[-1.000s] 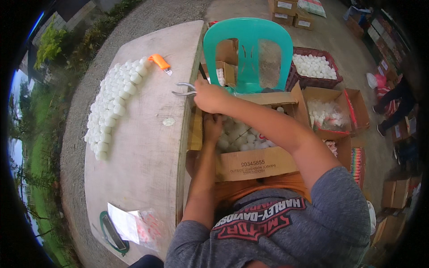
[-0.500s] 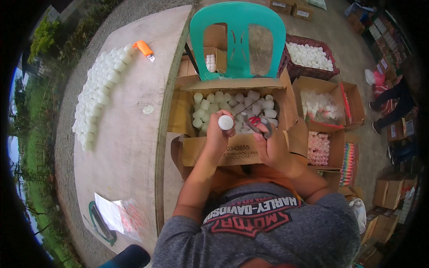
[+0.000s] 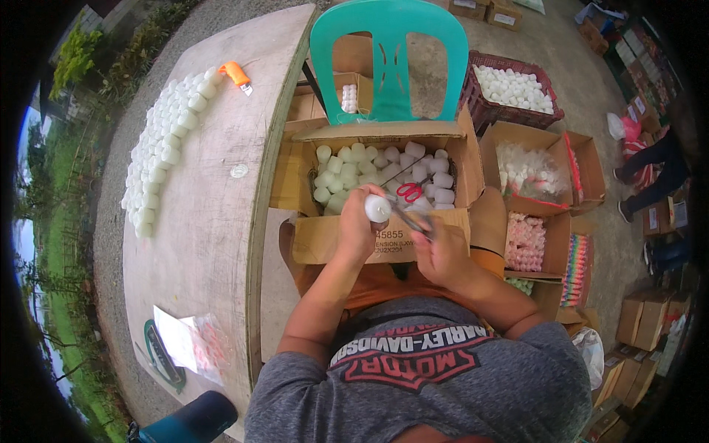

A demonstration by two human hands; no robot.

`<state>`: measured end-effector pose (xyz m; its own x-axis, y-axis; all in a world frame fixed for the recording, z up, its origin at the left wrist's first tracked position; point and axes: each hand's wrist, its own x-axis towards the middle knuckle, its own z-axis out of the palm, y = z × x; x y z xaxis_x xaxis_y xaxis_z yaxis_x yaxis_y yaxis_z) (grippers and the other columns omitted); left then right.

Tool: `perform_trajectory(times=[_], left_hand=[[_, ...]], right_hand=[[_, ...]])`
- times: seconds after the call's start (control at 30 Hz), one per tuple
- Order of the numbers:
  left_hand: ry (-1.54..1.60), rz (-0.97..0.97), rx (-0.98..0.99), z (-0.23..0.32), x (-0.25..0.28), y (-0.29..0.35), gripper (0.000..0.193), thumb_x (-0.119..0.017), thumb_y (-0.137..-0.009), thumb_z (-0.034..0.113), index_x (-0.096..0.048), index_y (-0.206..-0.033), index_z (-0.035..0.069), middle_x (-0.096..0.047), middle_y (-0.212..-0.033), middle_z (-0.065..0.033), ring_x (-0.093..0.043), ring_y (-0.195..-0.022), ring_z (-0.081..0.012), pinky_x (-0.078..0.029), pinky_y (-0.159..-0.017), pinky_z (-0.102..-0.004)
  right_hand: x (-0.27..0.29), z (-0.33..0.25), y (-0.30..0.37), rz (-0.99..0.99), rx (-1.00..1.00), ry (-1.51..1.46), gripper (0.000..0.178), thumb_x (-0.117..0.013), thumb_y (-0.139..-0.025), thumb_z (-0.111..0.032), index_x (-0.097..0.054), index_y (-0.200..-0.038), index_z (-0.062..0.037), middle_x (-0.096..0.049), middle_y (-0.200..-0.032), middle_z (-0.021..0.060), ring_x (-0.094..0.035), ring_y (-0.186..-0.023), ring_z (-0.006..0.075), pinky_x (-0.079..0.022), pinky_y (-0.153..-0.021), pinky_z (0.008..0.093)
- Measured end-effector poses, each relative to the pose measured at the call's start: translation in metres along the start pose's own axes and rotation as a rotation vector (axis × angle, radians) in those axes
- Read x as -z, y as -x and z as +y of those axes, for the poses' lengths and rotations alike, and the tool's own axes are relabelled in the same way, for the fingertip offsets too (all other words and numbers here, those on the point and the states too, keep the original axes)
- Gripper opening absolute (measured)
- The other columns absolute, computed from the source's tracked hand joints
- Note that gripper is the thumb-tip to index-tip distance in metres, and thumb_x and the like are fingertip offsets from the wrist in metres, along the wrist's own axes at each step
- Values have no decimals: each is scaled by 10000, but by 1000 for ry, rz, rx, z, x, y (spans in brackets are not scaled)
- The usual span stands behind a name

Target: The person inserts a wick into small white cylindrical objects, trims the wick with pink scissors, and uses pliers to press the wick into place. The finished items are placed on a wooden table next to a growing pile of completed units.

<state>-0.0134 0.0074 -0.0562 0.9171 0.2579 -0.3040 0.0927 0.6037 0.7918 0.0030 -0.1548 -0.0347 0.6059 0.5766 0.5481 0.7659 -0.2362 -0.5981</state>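
Trimming appears to be the step in hand: a small white candle (image 3: pixel 377 208) is gripped upright in the left hand (image 3: pixel 360 230), raised just above the near wall of the open cardboard box (image 3: pixel 347 240), while a pair of red-handled scissors (image 3: pixel 408 201) is grasped in the right hand (image 3: pixel 442 255), with the handles pointed away from the body and over the box. The blades are set just beside the candle, at its right; whether they touch it cannot be told. More white candles (image 3: pixel 351 164) are heaped in the box, just beyond both hands. Rows of white candles (image 3: pixel 164 151) are laid out on the counter (image 3: pixel 207 244), well to the left of the left hand. It is judged that a steady candle and a short, careful cut close to its top would be called for next.
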Motion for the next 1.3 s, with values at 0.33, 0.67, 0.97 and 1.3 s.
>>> perform_trajectory(times=[0.33,0.67,0.97,1.3], left_hand=[[-42,-12,33,6,-8,10,315,-351,-891,302,-519,-754,72,-497,-653,-31,-384,-496,-92,-283,-424,-238],[-60,-22,22,2,-11,15,317,-342,-886,290,-517,-747,66,-486,-645,-36,-391,-513,-110,-295,-425,-243],[-67,29,46,8,-5,14,311,-352,-882,286,-527,-742,71,-477,-635,-28,-392,-515,-101,-292,-427,-235],[-101,33,75,10,-7,17,303,-358,-881,276,-532,-739,72,-489,-641,-19,-389,-501,-104,-285,-414,-240]], right_hand=[[-5,3,12,47,2,-25,205,-605,-868,-149,-498,-987,-20,-576,-669,129,-591,-561,303,-446,-480,406],[-17,7,23,-79,-114,1,193,-609,-865,-162,-507,-958,-27,-548,-600,122,-563,-503,317,-427,-448,403],[-9,2,16,26,-59,-66,229,-649,-814,-115,-505,-965,-21,-538,-588,118,-573,-523,327,-444,-469,398],[-20,14,26,42,-21,-139,205,-615,-841,-127,-484,-968,-33,-559,-628,129,-585,-550,335,-444,-479,418]])
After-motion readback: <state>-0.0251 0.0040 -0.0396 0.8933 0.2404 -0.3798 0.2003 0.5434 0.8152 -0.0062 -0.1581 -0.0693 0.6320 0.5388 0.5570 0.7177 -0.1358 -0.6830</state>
